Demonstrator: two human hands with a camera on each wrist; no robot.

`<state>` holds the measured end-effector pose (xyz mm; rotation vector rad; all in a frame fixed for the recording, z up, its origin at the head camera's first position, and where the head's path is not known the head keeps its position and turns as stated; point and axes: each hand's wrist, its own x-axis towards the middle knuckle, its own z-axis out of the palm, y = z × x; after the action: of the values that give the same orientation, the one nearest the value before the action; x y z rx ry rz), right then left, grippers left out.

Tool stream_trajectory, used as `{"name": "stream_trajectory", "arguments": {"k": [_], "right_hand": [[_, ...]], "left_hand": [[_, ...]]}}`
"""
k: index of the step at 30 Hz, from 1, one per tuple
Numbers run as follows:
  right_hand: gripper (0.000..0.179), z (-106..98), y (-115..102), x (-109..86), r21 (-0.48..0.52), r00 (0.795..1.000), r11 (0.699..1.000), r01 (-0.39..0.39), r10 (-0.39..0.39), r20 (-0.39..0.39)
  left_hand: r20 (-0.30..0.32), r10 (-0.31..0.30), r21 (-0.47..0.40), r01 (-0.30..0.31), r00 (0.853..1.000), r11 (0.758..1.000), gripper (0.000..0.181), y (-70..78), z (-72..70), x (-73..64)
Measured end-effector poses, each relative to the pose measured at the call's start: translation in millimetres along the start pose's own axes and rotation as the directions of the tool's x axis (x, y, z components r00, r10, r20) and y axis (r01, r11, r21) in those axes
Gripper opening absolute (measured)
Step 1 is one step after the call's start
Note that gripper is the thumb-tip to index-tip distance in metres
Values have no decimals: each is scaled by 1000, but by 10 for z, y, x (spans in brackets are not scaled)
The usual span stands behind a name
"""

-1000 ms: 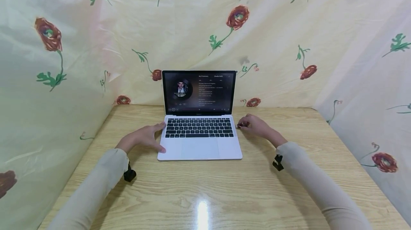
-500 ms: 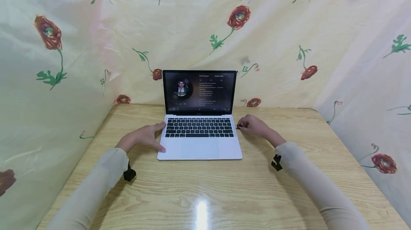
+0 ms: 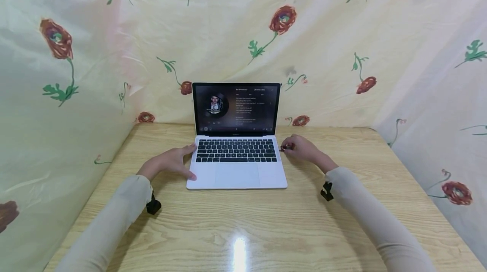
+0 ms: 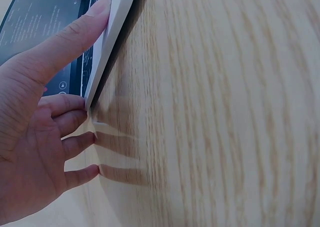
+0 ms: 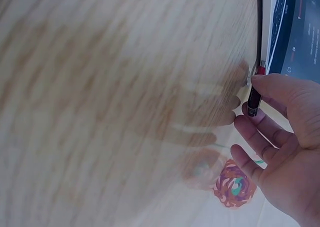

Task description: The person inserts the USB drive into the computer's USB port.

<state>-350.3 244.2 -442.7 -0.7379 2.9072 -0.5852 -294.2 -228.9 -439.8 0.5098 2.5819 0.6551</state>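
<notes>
An open silver laptop (image 3: 237, 177) with a lit screen stands on the wooden table. My left hand (image 3: 171, 162) rests at its left edge, the thumb (image 4: 75, 34) laid on the palm rest and the other fingers spread along the side, down to the table. At the right edge, my right hand (image 3: 304, 148) pinches a small black and red USB flash drive (image 5: 254, 99) between thumb and fingers. The red end of the drive meets the laptop's side in the right wrist view; the port itself is hidden. The remaining right fingers are loosely bent.
The wood-grain table (image 3: 236, 221) extends in front of the laptop and to both sides. Behind and beside it hangs a cream cloth (image 3: 228, 31) printed with red flowers. Black camera mounts (image 3: 154, 205) sit under both wrists.
The right forearm has shifted very slightly left, its hand still holding the flash drive at the laptop's right edge. The left hand and the laptop stay where they were.
</notes>
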Motion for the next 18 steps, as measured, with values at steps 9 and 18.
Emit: {"name": "stream_trajectory", "arguments": {"k": [9,18], "right_hand": [[17,9,34,71,-4,1000,1000,7,-7,-7],[18,11,82,126,11,1000,1000,-5,5,5]], "left_hand": [[-3,2,-1,-2,1000,1000,131,-5,7,3],[-7,-1,-6,1,1000,1000,131,-11,6,9]]}}
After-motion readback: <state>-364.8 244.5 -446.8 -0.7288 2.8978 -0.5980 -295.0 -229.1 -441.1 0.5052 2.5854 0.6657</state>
